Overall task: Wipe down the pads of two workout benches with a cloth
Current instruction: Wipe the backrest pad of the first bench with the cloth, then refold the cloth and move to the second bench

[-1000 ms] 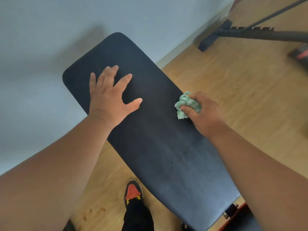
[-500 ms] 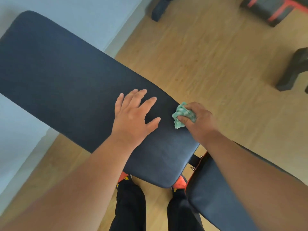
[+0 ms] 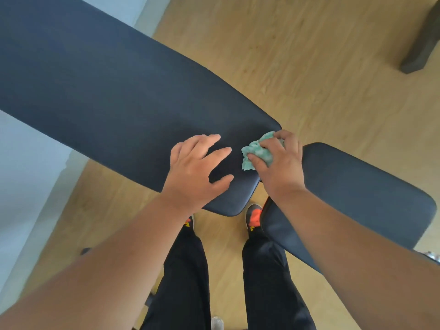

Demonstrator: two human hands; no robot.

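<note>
Since a moment ago I have worked down the long back pad [image 3: 107, 96] to its near end, and the seat pad [image 3: 357, 186] now shows beside it. My left hand [image 3: 197, 172] lies flat on the back pad, fingers spread and straight, holding nothing, just bracing. My right hand [image 3: 278, 160] is curled around the bunched green cloth [image 3: 254, 151], pressing it on the pad's near corner. I judge the corner and rolled edge want firm overlapping strokes before I cross the gap to the seat pad.
</note>
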